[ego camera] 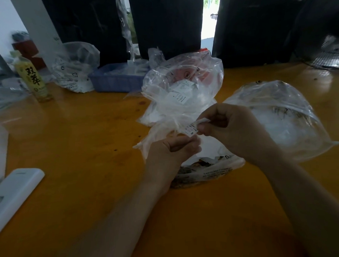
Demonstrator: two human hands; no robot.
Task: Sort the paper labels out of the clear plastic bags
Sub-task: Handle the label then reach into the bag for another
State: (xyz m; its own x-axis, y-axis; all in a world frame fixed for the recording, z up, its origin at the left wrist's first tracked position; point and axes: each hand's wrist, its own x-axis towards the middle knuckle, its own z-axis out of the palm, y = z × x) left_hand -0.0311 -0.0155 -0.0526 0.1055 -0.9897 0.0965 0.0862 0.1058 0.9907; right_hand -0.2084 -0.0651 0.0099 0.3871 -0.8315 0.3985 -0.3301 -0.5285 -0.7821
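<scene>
My right hand (231, 129) pinches a small white paper label (192, 128) printed with an "S", held just above the table. My left hand (173, 150) grips a crumpled clear plastic bag (160, 133) right below the label. Behind them a pile of clear plastic bags (182, 84) holds more white labels. Another large clear bag (283, 118) lies to the right of my right hand. A printed bag (205, 169) lies flat under my hands.
An orange wooden table (85, 143) carries a blue basket (116, 80) with bags at the back, a green tea bottle (33, 78) at left, a white remote (7, 202) near the front left, and a fan (333, 50) at the far right.
</scene>
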